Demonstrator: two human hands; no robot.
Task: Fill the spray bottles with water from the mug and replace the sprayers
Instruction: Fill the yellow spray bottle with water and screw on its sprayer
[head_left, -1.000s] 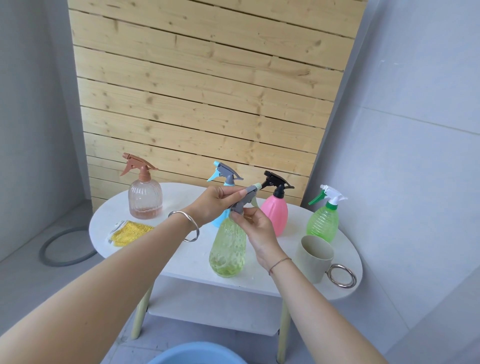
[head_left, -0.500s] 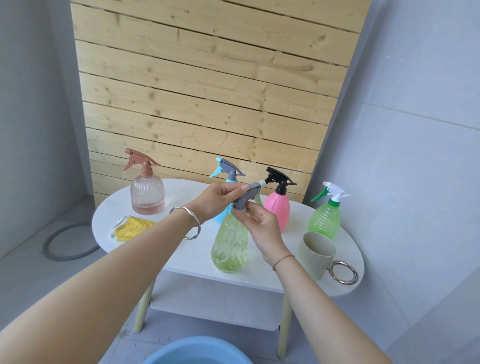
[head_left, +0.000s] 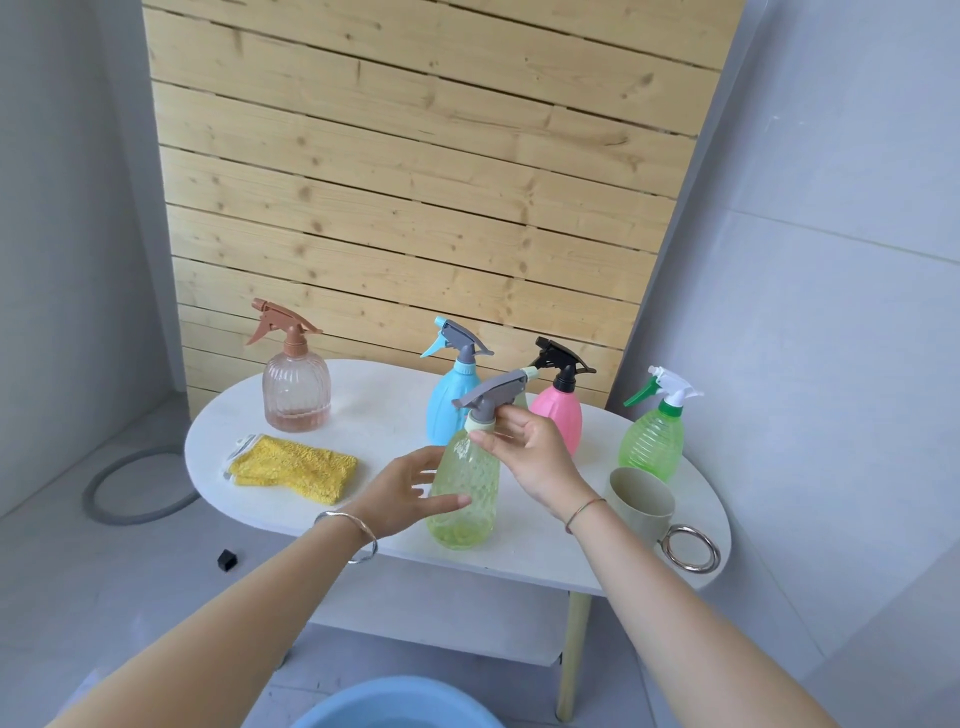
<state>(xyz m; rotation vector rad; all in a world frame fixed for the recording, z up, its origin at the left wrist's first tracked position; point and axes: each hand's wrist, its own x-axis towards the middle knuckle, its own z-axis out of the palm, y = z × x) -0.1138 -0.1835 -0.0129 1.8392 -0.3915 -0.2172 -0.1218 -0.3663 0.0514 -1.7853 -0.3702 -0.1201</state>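
Observation:
A yellow-green spray bottle (head_left: 465, 499) stands near the front edge of the white oval table (head_left: 363, 405), with a grey sprayer (head_left: 491, 395) on its neck. My right hand (head_left: 535, 457) pinches the sprayer's pale collar from the right. My left hand (head_left: 405, 488) is low beside the bottle's body with its fingers spread and its thumb lying against the front. The beige mug (head_left: 641, 501) with a metal ring handle stands to the right of the bottle. Behind it stand a blue bottle (head_left: 452, 405), a pink bottle (head_left: 561, 415), a green bottle (head_left: 652, 441) and, far left, a brownish clear bottle (head_left: 296, 389), all with sprayers on.
A folded yellow cloth (head_left: 296, 467) lies on the table's left part. A blue basin (head_left: 395, 704) sits on the floor below the front edge. A grey hose ring (head_left: 104, 499) and a small black object (head_left: 227, 560) lie on the floor at left. A wooden slat panel stands behind the table.
My left hand has let go of the sprayer head and dropped to the bottle's body. My right hand stays at the sprayer's collar.

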